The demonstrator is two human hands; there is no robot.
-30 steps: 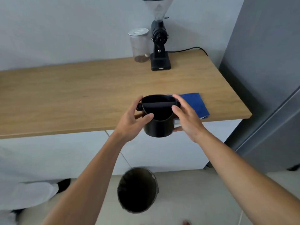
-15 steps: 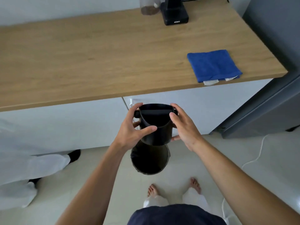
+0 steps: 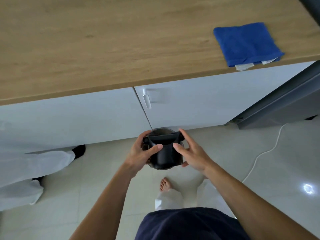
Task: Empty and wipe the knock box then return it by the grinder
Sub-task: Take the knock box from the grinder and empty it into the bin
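The black knock box (image 3: 163,151), with a bar across its top, hangs upright low over the floor between both my hands. My left hand (image 3: 141,153) grips its left side and my right hand (image 3: 191,154) grips its right side. Directly beneath it stands a dark round bin (image 3: 160,131), mostly hidden by the box and my hands. A folded blue cloth (image 3: 245,43) lies on the wooden counter (image 3: 103,42) near its right front edge. The grinder is out of view.
White cabinet doors with a handle (image 3: 147,101) stand just behind the bin. Another person's white-clad legs (image 3: 31,163) are at the left. A white cable (image 3: 263,153) runs across the floor at the right, beside a grey appliance (image 3: 285,104). My feet are below.
Both hands have carried the knock box from counter height down to just over the bin on the floor. My view has tilted down, so the grinder has left the frame.
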